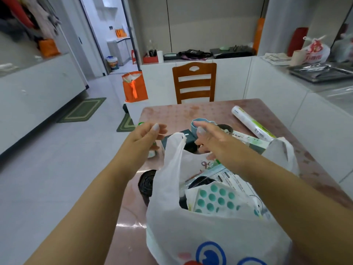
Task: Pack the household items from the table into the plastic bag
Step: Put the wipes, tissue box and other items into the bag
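Observation:
A white plastic bag (206,232) with blue and red print stands open at the table's near edge. Inside it lie a white pack with teal dots (215,197) and a printed box. My left hand (147,133) hovers above the bag's left handle (177,142), fingers loosely curled and holding nothing. My right hand (208,139) reaches past the bag with relaxed fingers, just in front of a blue cup (198,125) and a dark box (186,137). A white and green roll (252,124) and a green carton (252,141) lie on the table (191,111).
A black roll of bags (148,183) lies left of the bag. A wooden chair (194,82) stands at the table's far side. An orange bag (134,87) sits on a low white block to the left. White counters run along the right and back.

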Action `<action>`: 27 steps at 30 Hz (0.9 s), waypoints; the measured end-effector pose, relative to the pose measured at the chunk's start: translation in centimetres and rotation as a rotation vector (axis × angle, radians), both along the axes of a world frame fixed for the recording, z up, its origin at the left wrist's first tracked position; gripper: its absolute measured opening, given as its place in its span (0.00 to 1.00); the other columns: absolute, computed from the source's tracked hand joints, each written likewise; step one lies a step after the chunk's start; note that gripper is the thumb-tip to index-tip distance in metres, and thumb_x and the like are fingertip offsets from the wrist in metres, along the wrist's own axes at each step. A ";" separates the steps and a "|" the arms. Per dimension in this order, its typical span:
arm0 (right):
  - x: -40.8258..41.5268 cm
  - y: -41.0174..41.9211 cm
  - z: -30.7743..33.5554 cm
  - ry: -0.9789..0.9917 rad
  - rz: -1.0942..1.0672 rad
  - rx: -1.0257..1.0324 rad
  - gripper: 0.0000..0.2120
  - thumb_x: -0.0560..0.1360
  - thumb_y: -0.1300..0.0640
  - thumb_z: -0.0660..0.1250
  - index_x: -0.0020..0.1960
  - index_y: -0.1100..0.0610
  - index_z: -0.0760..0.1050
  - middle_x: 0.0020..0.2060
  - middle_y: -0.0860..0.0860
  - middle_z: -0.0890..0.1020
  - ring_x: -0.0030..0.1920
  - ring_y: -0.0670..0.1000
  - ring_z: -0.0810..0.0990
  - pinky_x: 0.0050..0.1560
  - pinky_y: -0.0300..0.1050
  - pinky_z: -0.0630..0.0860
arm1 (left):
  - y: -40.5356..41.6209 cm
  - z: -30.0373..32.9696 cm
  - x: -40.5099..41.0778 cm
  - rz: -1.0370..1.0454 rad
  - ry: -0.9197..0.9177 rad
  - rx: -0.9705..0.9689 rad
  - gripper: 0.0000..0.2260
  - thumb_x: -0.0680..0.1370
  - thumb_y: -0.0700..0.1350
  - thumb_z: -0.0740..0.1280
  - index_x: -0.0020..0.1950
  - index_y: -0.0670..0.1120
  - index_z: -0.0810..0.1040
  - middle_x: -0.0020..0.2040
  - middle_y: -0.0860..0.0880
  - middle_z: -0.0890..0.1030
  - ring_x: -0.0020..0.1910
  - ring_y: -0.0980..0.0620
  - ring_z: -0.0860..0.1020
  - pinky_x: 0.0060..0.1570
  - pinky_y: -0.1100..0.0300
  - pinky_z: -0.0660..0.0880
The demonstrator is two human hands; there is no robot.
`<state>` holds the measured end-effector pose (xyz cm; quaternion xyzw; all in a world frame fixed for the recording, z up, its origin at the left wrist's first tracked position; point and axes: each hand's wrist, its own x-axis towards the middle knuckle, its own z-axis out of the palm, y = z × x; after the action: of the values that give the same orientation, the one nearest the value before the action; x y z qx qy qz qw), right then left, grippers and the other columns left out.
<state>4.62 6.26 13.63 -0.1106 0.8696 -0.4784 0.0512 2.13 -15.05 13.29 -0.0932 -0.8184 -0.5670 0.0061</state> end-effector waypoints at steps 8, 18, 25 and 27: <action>1.4 -1.5 0.1 0.131 0.325 0.087 0.37 0.66 0.22 0.36 0.62 0.33 0.71 0.57 0.30 0.74 0.61 0.30 0.67 0.61 0.33 0.62 | -3.0 -6.4 -2.9 0.141 -0.339 -0.021 0.21 0.75 0.58 0.59 0.64 0.50 0.76 0.61 0.50 0.78 0.57 0.52 0.74 0.58 0.56 0.69; 1.2 0.0 -0.5 0.058 0.043 0.047 0.42 0.63 0.22 0.36 0.43 0.45 0.81 0.35 0.44 0.81 0.38 0.41 0.78 0.44 0.40 0.72 | -5.1 -9.4 -3.7 0.038 -0.611 -0.200 0.17 0.79 0.60 0.55 0.65 0.58 0.74 0.71 0.51 0.69 0.70 0.47 0.65 0.66 0.44 0.64; 1.4 1.1 -1.2 0.062 -0.054 0.039 0.47 0.61 0.19 0.35 0.37 0.51 0.80 0.28 0.48 0.80 0.30 0.43 0.77 0.37 0.40 0.71 | -3.1 -10.9 -5.0 -0.033 -0.692 -0.500 0.27 0.74 0.69 0.57 0.69 0.59 0.68 0.73 0.49 0.66 0.70 0.40 0.65 0.56 0.42 0.76; 1.5 1.0 -1.3 0.062 -0.053 0.034 0.47 0.60 0.19 0.35 0.37 0.52 0.80 0.27 0.48 0.80 0.29 0.43 0.77 0.38 0.42 0.72 | -2.7 -11.8 -5.3 -0.065 -0.637 -0.611 0.28 0.74 0.69 0.55 0.69 0.57 0.68 0.71 0.49 0.69 0.68 0.43 0.68 0.62 0.46 0.70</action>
<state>6.07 7.24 12.36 -0.1012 0.8815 -0.4610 0.0136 -3.21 -17.73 1.45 0.0632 -0.9062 -0.2991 -0.2921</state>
